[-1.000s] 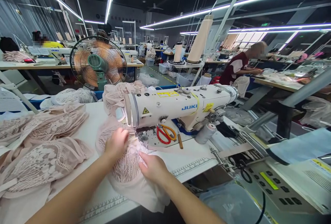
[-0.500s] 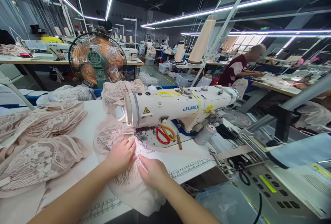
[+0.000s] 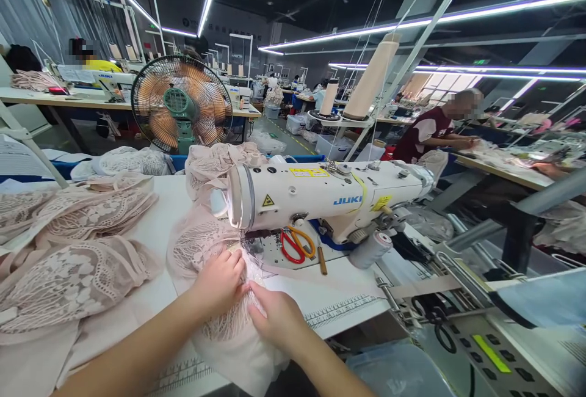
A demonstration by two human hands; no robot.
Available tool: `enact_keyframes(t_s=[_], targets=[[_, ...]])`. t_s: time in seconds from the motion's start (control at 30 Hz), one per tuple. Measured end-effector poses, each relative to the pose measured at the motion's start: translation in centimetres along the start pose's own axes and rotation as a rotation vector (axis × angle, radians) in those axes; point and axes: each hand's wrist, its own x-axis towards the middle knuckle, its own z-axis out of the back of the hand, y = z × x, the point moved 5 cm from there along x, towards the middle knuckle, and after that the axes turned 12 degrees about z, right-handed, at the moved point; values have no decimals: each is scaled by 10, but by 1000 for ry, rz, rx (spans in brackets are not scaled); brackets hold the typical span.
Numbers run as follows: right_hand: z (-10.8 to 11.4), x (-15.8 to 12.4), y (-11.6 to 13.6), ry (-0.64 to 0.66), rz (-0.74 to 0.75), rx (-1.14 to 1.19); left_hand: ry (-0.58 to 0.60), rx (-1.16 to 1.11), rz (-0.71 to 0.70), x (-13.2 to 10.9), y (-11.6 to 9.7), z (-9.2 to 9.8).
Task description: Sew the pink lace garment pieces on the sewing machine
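Observation:
A pale pink lace garment (image 3: 238, 336) lies under the needle end of a white sewing machine (image 3: 302, 192) and hangs over the table's front edge. My left hand (image 3: 220, 284) presses on the lace just in front of the needle area, its fingers bent together on the fabric. Close beside it on the right, my right hand (image 3: 274, 317) pinches the lace between thumb and fingers. The needle itself is too small to make out. Scissors with red and orange handles (image 3: 297, 244) rest on the machine bed, near a wooden-handled tool (image 3: 322, 259).
Piled lace pieces (image 3: 82, 281) cover the left of the table. A large fan (image 3: 180, 104) stands behind. Grey thread (image 3: 372, 249) sits right of the machine, below tall thread cones (image 3: 370, 79). A control panel (image 3: 499, 354) is at lower right. A person (image 3: 425, 131) works farther right.
The whole view has shifted slightly, so the scene sits a little further right and lower. Both hands stay on the lace, now with their fingertips closer together.

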Motion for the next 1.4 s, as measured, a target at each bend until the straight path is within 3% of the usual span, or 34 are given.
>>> enact_keyframes(t_s=[0.37, 0.7, 0.93, 1.1, 1.27, 1.4], targets=[[12, 7, -10, -9, -21, 98, -79, -116, 87, 10, 2, -11], [14, 9, -11, 13, -27, 63, -84, -147, 82, 14, 2, -11], [23, 13, -8, -1, -10, 87, -158, -155, 53, 19, 11, -21], [26, 24, -5, 14, -24, 59, -149, -85, 29, 28, 20, -12], [28, 23, -5, 15, -9, 29, -134, 33, 23, 6, 14, 3], [29, 8, -14, 57, 39, -110, 61, 79, 222, -22, 15, 0]])
